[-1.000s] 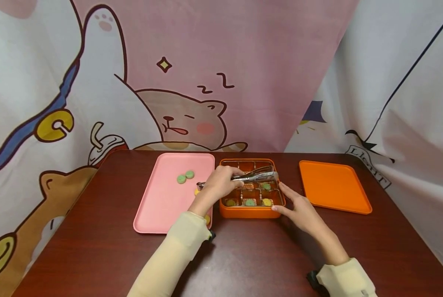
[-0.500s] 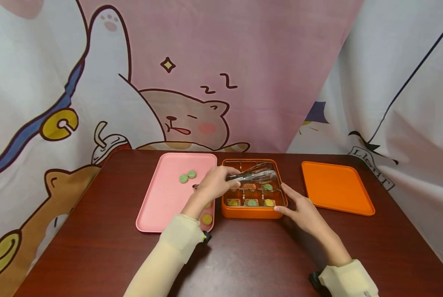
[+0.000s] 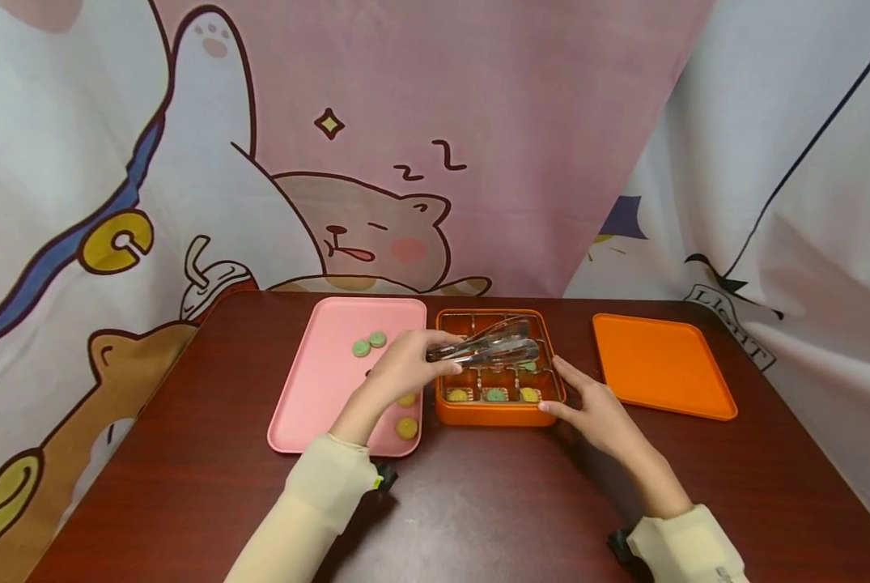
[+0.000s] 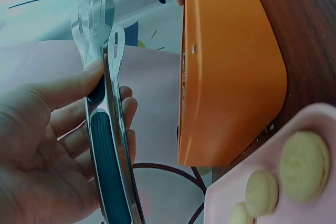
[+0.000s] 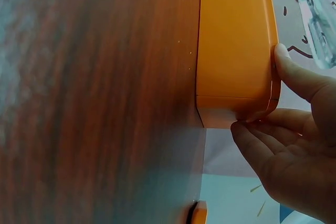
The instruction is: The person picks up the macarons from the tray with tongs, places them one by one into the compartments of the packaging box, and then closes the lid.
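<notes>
My left hand (image 3: 401, 368) grips metal serving tongs (image 3: 493, 350) over the orange divided box (image 3: 494, 415). The left wrist view shows the thumb and fingers around the dark-gripped handles of the tongs (image 4: 110, 156), with nothing between the slotted tips. At the box's front right corner, my right hand (image 3: 598, 413) holds on, thumb at the front rim and fingers along the side. In the front row of compartments sit a green macaron (image 3: 496, 395) and two yellowish ones. Another green macaron (image 3: 527, 366) lies behind them, partly covered by the tongs.
Left of the box is a pink tray (image 3: 311, 405) with two green macarons (image 3: 370, 344) and a few yellow macarons (image 3: 406, 428), some behind my left arm. A flat orange lid-like tray (image 3: 664, 368) lies to the right. A printed curtain (image 3: 551, 121) hangs behind the table.
My left hand has drawn back leftward with the tongs, off the compartments toward the pink tray. More of the yellow macarons shows. The right hand stays at the box corner.
</notes>
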### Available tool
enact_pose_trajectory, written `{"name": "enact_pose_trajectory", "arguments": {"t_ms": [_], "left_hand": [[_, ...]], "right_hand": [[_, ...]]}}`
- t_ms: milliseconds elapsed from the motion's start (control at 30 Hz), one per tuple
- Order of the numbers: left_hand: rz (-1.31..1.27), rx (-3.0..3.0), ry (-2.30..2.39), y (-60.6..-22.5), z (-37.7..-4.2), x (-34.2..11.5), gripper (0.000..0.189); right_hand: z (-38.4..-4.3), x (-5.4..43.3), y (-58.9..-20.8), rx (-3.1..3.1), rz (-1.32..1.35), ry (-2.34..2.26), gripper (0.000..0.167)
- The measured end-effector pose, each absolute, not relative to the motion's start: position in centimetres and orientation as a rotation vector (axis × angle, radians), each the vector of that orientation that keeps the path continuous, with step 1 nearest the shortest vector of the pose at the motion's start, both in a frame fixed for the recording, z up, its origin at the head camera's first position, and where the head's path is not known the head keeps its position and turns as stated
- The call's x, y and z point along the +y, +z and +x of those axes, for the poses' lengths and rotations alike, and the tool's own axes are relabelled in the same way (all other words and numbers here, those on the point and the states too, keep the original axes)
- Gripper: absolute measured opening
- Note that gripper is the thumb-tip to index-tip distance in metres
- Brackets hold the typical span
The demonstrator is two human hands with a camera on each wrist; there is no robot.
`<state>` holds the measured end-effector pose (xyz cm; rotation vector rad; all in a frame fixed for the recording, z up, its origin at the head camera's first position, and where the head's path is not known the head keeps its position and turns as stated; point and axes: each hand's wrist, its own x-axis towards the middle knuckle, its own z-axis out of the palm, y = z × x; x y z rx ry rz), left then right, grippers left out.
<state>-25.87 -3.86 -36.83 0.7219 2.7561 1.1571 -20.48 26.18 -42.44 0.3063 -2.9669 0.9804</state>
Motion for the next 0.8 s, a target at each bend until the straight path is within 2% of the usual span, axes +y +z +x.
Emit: {"name": "enact_pose_trajectory", "arguments": {"t_ms": [800], "left_hand": [[0.686, 2.777, 1.429, -37.0, -22.8, -10.1, 0.038]], "right_hand": [[-20.4, 26.3, -42.5, -2.951, 0.324, 0.981, 0.083]]}}
